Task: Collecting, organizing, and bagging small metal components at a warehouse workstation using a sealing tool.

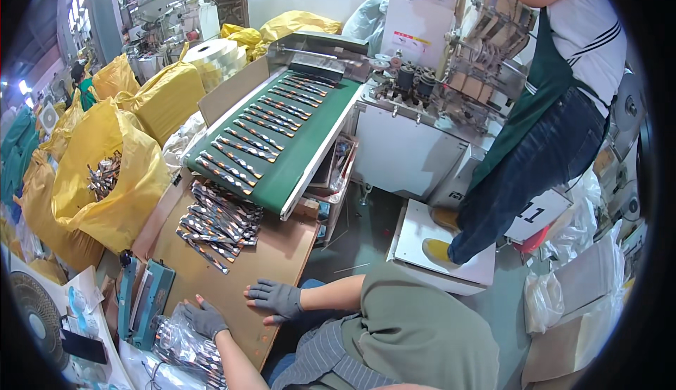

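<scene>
I see the left hand (204,318) and right hand (276,300), grey-gloved with bare fingertips, both open and empty, palms down at the smooth brown bench (285,249). Slim patterned strips (220,222) lie heaped at their twelve o'clock, below the green belt's (310,152) near end, presumably to catch drops. Crinkled clear film (182,329) lies at the left hand's seven o'clock.

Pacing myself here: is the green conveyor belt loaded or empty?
Loaded: patterned strips lie spaced in a row along the green conveyor belt.
</scene>
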